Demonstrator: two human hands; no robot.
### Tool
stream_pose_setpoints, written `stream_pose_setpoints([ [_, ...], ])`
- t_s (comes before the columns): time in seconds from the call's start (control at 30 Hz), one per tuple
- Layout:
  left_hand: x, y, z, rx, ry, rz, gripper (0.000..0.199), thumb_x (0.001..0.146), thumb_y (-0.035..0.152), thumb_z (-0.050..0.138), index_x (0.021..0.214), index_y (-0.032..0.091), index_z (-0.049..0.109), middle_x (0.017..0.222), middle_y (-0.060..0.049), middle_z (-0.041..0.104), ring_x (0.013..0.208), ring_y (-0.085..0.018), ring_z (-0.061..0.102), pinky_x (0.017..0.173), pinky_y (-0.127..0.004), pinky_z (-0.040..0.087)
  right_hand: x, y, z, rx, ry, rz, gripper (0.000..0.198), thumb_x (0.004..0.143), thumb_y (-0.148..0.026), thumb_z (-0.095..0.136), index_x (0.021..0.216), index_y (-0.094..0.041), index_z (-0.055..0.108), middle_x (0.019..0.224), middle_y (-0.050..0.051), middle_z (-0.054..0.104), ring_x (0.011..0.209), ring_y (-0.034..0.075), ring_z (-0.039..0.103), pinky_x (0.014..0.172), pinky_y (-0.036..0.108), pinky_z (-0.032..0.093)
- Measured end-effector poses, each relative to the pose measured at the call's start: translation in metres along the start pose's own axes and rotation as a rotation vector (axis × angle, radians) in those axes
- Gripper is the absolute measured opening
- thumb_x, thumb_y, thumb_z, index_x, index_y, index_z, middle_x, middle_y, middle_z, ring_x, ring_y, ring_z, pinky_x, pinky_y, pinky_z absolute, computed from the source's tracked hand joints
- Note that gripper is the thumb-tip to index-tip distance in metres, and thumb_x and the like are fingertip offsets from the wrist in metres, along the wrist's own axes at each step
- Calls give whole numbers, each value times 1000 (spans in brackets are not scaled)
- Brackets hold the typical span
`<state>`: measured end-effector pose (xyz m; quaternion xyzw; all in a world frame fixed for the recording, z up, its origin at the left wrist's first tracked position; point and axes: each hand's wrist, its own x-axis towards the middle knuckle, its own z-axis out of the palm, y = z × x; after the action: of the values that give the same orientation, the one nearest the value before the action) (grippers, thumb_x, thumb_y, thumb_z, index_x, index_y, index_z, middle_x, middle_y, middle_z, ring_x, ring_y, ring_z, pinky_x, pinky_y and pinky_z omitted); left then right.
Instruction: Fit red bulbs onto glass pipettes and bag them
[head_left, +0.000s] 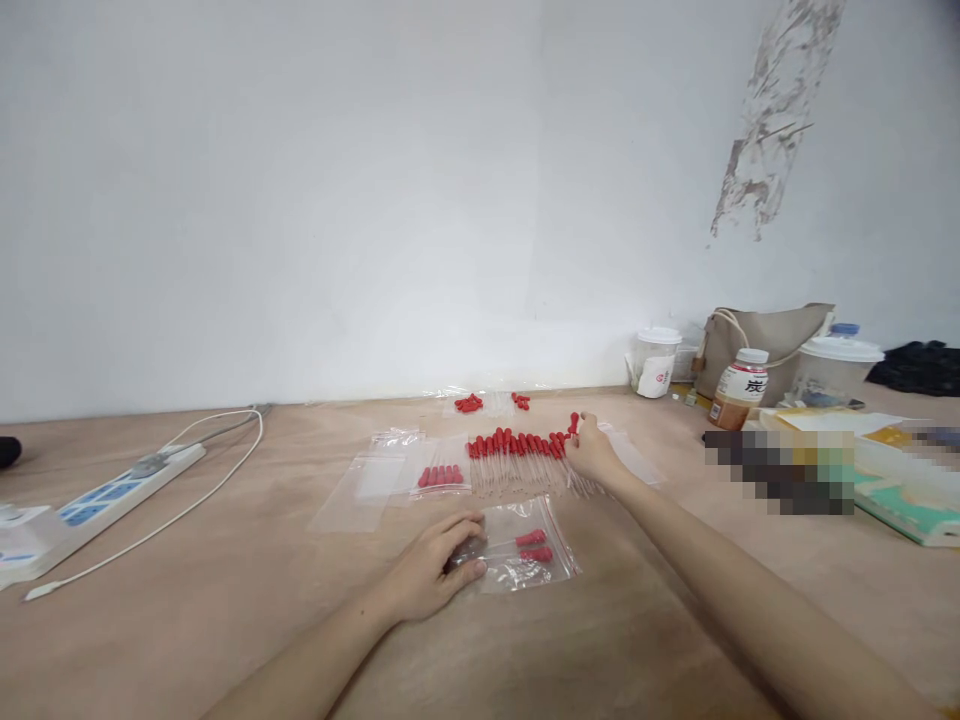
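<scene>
My left hand (439,565) grips the left end of a clear zip bag (510,520) lying on the table, its thumb and fingers closed over the plastic. Two droppers with red bulbs (534,554) lie inside that bag, bulbs toward the zip at the right. Beyond it, a row of droppers (517,442) with red bulbs and thin clear tubes lies side by side. At the row's right end my right hand (592,450) pinches a dropper; its red bulb (574,422) shows above the fingers, and its tube is mostly hidden.
Left of the row lie a bag of several droppers (441,475) and flat clear bags (360,490). Loose red bulbs (469,403) lie near the wall. A power strip (97,505) with a white cable is far left. Cups, a bottle (741,390) and a bag (765,345) stand right.
</scene>
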<state>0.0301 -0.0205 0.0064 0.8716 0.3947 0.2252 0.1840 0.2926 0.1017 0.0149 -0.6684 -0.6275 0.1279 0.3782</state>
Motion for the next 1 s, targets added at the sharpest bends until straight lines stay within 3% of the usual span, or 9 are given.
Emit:
stream_pose_setpoints([
  [0.13, 0, -3, 2, 3, 11, 0, 27, 82, 33, 46, 108, 24, 50, 123, -6, 46, 109, -21, 44, 91, -34, 37, -32, 10, -7, 475, -50, 33, 67, 69, -21, 50, 126, -17, 15, 58, -6, 49, 46, 12, 51, 45, 21, 39],
  [0.23, 0, -4, 3, 11, 8, -17, 29, 82, 34, 46, 110, 24, 49, 124, -5, 45, 109, -21, 44, 91, -35, 37, -56, 16, -4, 738, -43, 81, 68, 65, -27, 54, 123, -23, 18, 59, -8, 46, 43, 10, 50, 40, 20, 39],
  [0.4, 0, -1, 1, 22, 0, -21, 30, 83, 34, 45, 111, 24, 48, 124, -5, 45, 109, -20, 45, 91, -34, 37, -75, 14, 7, 956, -27, 126, 57, 65, -34, 56, 110, -23, 23, 59, -8, 49, 50, 12, 54, 48, 24, 46],
  [0.57, 0, -1, 2, 36, 15, -10, 35, 83, 35, 45, 117, 25, 43, 122, -4, 46, 107, -20, 45, 90, -34, 38, -82, 9, 15, 1088, -148, 213, 40, 69, -39, 55, 95, -23, 29, 61, -5, 53, 55, 13, 58, 58, 30, 49],
  [0.67, -1, -2, 2, 43, 19, -16, 39, 83, 36, 45, 119, 26, 40, 121, -4, 47, 106, -20, 46, 89, -34, 39, -86, 13, 14, 1023, -258, 192, 30, 68, -39, 56, 85, -21, 39, 66, -2, 55, 55, 12, 56, 58, 28, 48],
  [0.87, -1, -1, 1, 43, 23, -28, 40, 82, 36, 46, 121, 26, 40, 121, -4, 48, 107, -21, 45, 90, -35, 38, -84, 24, 6, 467, -415, -252, 18, 67, -32, 60, 75, -16, 59, 65, 0, 53, 56, 10, 46, 54, 23, 38],
  [1.0, 0, -1, 1, 45, 29, -29, 40, 82, 36, 46, 120, 26, 40, 121, -4, 48, 107, -21, 46, 90, -35, 38, -82, 21, 5, 363, -410, -414, 16, 71, -29, 56, 79, -17, 64, 81, 3, 56, 72, 14, 50, 65, 26, 40],
])
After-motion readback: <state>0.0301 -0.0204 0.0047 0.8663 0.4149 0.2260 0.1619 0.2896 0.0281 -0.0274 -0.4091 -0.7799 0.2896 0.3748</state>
